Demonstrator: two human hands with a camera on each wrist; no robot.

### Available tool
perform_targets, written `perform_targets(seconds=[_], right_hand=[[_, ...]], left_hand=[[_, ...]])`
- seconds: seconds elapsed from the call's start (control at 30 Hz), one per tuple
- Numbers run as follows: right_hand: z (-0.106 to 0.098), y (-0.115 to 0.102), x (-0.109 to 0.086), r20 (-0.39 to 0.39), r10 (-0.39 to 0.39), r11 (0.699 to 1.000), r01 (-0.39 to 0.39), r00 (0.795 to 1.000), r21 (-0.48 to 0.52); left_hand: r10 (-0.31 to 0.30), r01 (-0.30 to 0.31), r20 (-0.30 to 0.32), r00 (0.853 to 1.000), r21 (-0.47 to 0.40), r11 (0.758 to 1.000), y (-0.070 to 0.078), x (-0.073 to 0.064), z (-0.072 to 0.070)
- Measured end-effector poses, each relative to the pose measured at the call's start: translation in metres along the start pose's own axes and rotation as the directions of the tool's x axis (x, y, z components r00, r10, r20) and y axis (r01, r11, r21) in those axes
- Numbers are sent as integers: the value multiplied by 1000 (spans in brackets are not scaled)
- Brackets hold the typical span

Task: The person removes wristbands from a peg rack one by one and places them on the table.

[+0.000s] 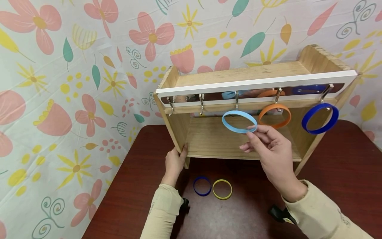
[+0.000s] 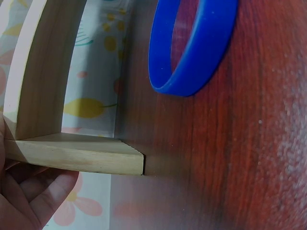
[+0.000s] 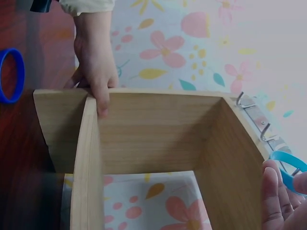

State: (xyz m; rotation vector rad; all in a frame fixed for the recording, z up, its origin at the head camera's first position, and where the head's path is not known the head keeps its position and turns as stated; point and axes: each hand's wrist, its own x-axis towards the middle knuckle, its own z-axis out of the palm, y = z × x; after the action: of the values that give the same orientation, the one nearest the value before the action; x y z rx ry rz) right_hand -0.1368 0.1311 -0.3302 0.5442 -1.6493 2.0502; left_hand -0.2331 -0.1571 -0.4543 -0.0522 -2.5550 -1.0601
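My right hand (image 1: 276, 149) pinches a light blue silicone wristband (image 1: 229, 127) between thumb and fingertips. The band's far edge is right at the lower end of the middle hook (image 1: 236, 99) on the rail. In the right wrist view, the light blue wristband (image 3: 288, 177) overlaps a hook. An orange wristband (image 1: 289, 116) and a blue wristband (image 1: 305, 124) hang from the two hooks to the right. My left hand (image 1: 174, 164) grips the lower left side of the wooden shelf (image 1: 215, 136), its thumb on the inner side.
Two more hooks, without bands, are at the rail's left (image 1: 179, 99). A dark blue wristband (image 1: 195, 189) and a yellow wristband (image 1: 222, 198) lie on the dark red table (image 1: 128, 186) before the shelf. Behind stands a flower-patterned backdrop (image 1: 116, 49).
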Motion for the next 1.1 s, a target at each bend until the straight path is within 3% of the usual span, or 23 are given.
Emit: perform_targets(seconds=[0.1, 0.53, 1.1], right_hand=[[0, 0, -1, -9, 11, 1000, -11, 1000, -20], [-2, -3, -4, 6, -48, 994, 47, 999, 95], [-16, -2, -19, 14, 66, 997, -66, 998, -29]], left_hand=[[-3, 3, 0, 1000, 5, 1000, 0, 0, 0], [-5, 5, 8, 1000, 5, 1000, 1, 0, 0], [-5, 6, 2, 1000, -18, 1000, -1, -1, 0]])
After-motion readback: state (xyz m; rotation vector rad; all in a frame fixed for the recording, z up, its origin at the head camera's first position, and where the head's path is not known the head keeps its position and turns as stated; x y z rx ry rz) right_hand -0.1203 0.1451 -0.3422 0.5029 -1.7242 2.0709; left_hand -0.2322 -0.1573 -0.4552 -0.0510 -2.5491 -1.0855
